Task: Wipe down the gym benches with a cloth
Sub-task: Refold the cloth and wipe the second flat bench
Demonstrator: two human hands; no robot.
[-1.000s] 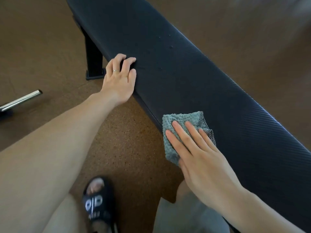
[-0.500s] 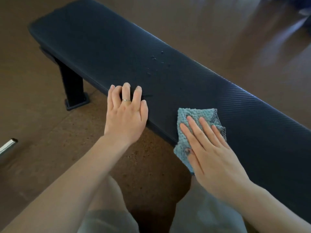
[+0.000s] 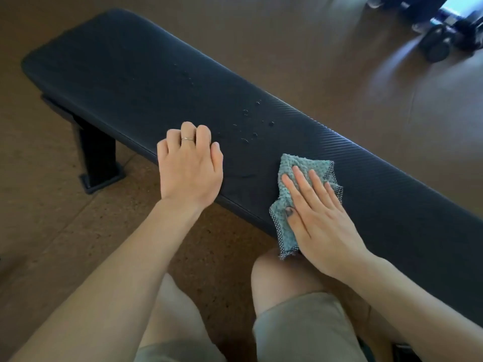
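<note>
Black bench [image 3: 146, 82] pad bears cloth [image 3: 292, 168] pinned beneath flat right hand [image 3: 317, 220].

There is one view only, from the camera on my head. It looks forward and steeply down over my own arms and knees, close enough that my left hand [image 3: 189, 168] and right hand [image 3: 317, 220] fill the middle. The bench [image 3: 130, 82] runs slantwise from upper left to lower right. The wide lens takes in the floor [image 3: 326, 61] past it, with blurred gear at the top right corner.
</note>
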